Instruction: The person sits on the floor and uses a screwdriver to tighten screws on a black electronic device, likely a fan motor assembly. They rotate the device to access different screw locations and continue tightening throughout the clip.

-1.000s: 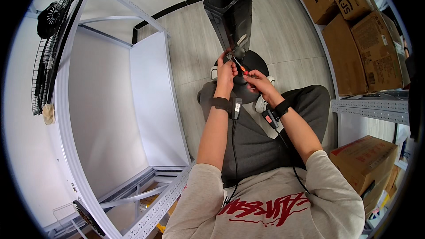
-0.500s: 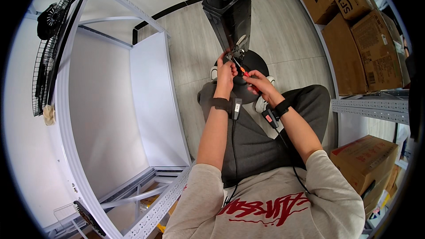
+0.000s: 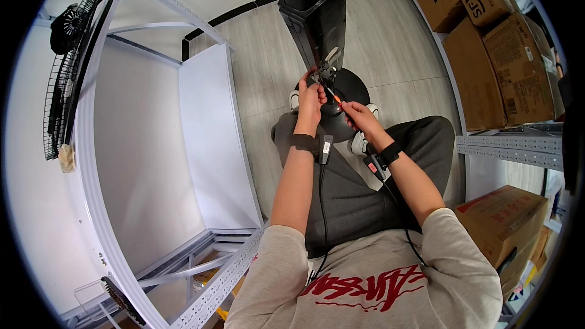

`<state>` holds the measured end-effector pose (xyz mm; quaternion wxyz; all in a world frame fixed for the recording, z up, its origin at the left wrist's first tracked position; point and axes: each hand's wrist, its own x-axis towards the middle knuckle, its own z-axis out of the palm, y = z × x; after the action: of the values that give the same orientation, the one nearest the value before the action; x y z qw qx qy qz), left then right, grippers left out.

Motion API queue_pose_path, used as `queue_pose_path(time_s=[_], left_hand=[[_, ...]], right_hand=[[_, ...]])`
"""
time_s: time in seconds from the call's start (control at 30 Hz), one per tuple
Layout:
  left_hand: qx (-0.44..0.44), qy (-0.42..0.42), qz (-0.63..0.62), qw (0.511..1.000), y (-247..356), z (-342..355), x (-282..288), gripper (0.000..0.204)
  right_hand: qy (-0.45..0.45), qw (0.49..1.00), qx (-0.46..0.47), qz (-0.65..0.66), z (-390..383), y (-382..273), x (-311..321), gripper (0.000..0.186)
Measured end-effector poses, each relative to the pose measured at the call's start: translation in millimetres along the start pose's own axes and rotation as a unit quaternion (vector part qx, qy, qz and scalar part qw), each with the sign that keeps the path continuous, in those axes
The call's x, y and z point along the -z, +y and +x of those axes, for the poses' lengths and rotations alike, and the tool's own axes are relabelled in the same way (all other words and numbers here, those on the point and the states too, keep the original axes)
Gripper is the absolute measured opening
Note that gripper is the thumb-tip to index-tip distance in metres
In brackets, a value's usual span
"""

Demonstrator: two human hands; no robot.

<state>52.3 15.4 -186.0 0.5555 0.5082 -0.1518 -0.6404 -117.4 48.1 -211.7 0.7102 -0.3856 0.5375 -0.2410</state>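
Note:
A tall black tower-shaped appliance [image 3: 312, 18], perhaps a tower fan, stands ahead of me on a round black base [image 3: 356, 88]. At its lower end some inner parts and wires [image 3: 329, 73] lie exposed. My left hand [image 3: 311, 105] reaches up to these parts, its fingers closed in a pinch; what they grip is too small to make out. My right hand [image 3: 364, 119] is closed round a screwdriver [image 3: 336, 97] with a red-orange handle. The screwdriver's shaft points up and left to the exposed parts beside my left fingers, and its tip is hard to see.
A white metal shelving frame [image 3: 213, 140] rises on my left, with a black wire fan grille [image 3: 64, 85] beyond it. Stacked cardboard boxes [image 3: 475, 76] fill the shelf on the right, and another box [image 3: 503, 219] stands lower. My bent legs [image 3: 426, 140] flank the base.
My right hand has shifted slightly and turned on the screwdriver, so less red handle shows. My left hand and the appliance stay nearly where they were.

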Motion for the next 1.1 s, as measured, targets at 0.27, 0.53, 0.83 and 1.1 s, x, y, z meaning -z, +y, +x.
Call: queue_pose_path(time_s=[0.27,0.53,0.83,1.1], left_hand=[[-0.001,-0.003,-0.002,1.000,-1,2,2,0.049],[0.008,-0.001,-0.001,1.000,-2,3,2,0.052],[0.003,0.000,0.001,1.000,-4,6,2,0.050],[0.006,0.006,0.001,1.000,-5,7,3,0.049]], right_hand=[[0.008,1.000,0.023,0.012,-8,-13,-10,0.029],[0.036,0.999,0.020,-0.009,-3,-22,-13,0.030],[0.102,0.989,0.077,-0.075,4,-15,-16,0.029],[0.099,0.985,0.132,-0.055,11,-1,-12,0.023]])
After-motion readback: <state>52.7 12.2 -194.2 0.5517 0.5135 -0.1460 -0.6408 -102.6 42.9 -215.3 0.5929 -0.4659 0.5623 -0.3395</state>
